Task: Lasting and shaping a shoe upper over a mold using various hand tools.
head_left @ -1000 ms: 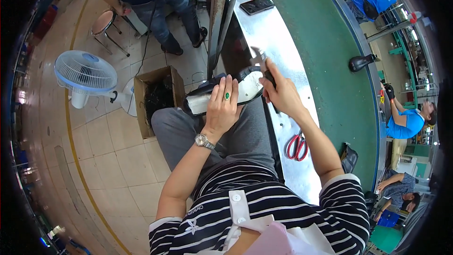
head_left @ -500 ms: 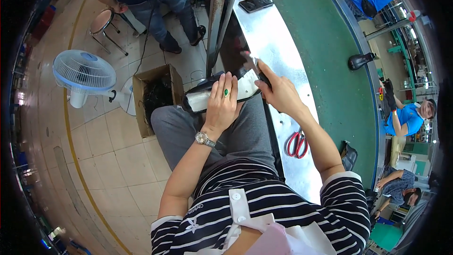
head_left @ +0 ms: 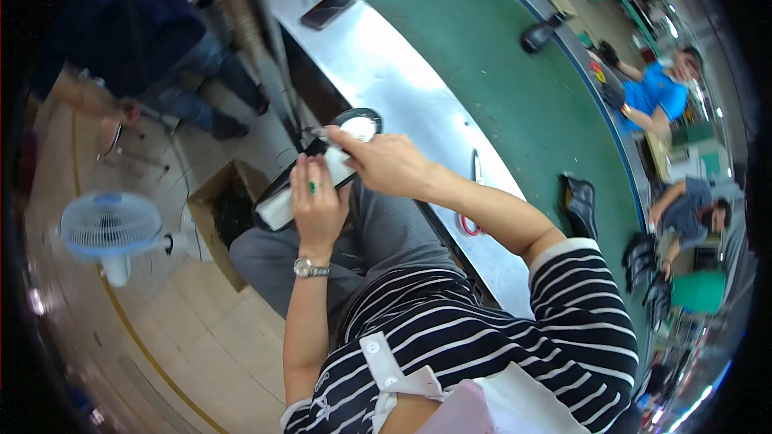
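A black shoe (head_left: 276, 209) lies bottom up across my lap, its white underside showing from the near end to the rounded far end. My left hand (head_left: 318, 201), with a green-stoned ring, presses its fingers over the middle of the shoe and holds it. Just beyond, my right hand (head_left: 390, 165) is closed round a hand tool with a metal head (head_left: 315, 133), which is at the shoe's far edge. The tool's handle is mostly hidden in my fist, and blur hides its exact kind.
On the metal bench edge (head_left: 418, 80) lie red-handled scissors (head_left: 469, 225), partly under my right forearm, and a phone (head_left: 330, 10). Black shoes (head_left: 579, 202) stand on the green belt (head_left: 498, 120). An open carton (head_left: 213, 193), a fan (head_left: 111, 225) and a standing person (head_left: 129, 24) are left.
The whole view has turned and shifted. My right hand has come down with the tool, from raised above the shoe to its far edge. My left hand stays on the shoe.
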`<state>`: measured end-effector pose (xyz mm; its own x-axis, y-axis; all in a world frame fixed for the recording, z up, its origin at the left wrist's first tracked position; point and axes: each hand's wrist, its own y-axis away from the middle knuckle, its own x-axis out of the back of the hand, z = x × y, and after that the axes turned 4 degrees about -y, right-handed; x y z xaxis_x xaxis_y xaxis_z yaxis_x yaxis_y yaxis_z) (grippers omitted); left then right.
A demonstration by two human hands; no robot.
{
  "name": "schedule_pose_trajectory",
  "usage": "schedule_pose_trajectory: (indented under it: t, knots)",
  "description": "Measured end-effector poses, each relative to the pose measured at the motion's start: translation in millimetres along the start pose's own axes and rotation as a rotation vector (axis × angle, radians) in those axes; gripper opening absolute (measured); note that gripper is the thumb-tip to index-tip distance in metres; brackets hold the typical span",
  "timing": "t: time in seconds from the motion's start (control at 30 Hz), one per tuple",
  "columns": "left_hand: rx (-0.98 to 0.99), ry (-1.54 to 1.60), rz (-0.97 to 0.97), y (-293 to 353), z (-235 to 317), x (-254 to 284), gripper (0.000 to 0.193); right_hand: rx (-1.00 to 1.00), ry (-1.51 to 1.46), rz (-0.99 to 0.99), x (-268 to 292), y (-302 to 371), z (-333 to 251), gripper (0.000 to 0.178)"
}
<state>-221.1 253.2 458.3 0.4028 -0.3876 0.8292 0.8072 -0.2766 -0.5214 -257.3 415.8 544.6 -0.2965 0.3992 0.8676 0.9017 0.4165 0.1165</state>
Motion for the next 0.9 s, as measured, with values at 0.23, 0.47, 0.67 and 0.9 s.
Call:
schedule_pose_trajectory:
  t: [0.23, 0.47, 0.67, 0.9]
  knots:
    - [-0.001, -0.010, 0.017, 1.9, 0.2, -3.8, 0.055, -0.023, 0.034, -0.004, -6.8, 1.6, -3.2, 0.060]
    - [0.153, 0.215, -0.081, -5.2, 4.6, 9.8, 0.066, -0.072, 0.033, 0.040, -14.2, 11.1, -13.8, 0.060]
    - [0.185, 0.042, -0.221, 3.7, -15.2, 36.2, 0.073, 0.065, 0.183, 0.006, -3.6, -1.2, -17.3, 0.060]
    - [0.032, -0.205, -0.130, 10.3, -9.1, 19.3, 0.047, -0.005, 0.234, 0.022, -24.8, 4.5, -25.7, 0.067]
